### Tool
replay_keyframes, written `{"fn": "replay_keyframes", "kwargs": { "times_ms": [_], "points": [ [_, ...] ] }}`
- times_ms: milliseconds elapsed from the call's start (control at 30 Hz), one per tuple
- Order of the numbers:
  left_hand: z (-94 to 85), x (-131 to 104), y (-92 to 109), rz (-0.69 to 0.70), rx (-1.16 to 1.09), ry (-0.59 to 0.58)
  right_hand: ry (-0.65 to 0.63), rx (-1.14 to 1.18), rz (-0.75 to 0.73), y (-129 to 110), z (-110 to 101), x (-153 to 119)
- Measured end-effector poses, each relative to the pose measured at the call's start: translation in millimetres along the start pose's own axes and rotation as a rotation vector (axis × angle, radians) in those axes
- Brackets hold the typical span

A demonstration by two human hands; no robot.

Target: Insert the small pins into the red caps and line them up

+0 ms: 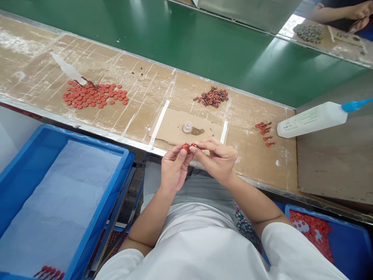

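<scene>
My left hand (pixel 173 169) pinches a small red disc (pixel 185 147) between thumb and fingers, just over the table's front edge. My right hand (pixel 217 158) meets it from the right, its thumb and fingertips closed on a small red-and-dark piece (pixel 192 145). The two parts are at or almost at contact; the fingers partly hide the join. Beyond the hands, a small clear cup (pixel 187 127) stands on a taped cardboard sheet (pixel 169 123) beside a wet brown stain. Further back lies a heap of small red-and-dark pieces (pixel 212 97).
Many red discs (pixel 94 95) lie at left beside a white squeeze bottle (pixel 68 69). At right are several red pieces with dark stems (pixel 264 130) and a blue-tipped bottle (pixel 313 119). A paper-lined blue tray (pixel 124 159) sits lower left; another blue tray (pixel 349 241) holds red parts.
</scene>
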State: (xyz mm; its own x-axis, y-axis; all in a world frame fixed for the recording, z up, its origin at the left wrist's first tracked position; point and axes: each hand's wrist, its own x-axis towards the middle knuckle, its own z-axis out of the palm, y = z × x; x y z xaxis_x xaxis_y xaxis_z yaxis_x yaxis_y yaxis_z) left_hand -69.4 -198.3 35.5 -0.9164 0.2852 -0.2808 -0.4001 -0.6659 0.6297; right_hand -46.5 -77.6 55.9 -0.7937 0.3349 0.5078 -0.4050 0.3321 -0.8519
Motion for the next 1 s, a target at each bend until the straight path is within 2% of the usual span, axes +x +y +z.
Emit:
{"fn": "replay_keyframes", "kwargs": {
  "times_ms": [467,700,1000],
  "points": [
    [-0.8,0.1,-0.3,0.014,-0.02,-0.022,0.02,0.003,0.003,2.2,2.6,-2.6],
    [-1.0,0.5,-0.6,0.03,0.023,0.017,0.009,-0.051,0.023,1.2,1.8,-2.4],
    [-1.3,-2.0,0.7,0.112,0.098,0.06,-0.048,0.022,-0.005,-0.1,0.0,-1.0]
  ]
}}
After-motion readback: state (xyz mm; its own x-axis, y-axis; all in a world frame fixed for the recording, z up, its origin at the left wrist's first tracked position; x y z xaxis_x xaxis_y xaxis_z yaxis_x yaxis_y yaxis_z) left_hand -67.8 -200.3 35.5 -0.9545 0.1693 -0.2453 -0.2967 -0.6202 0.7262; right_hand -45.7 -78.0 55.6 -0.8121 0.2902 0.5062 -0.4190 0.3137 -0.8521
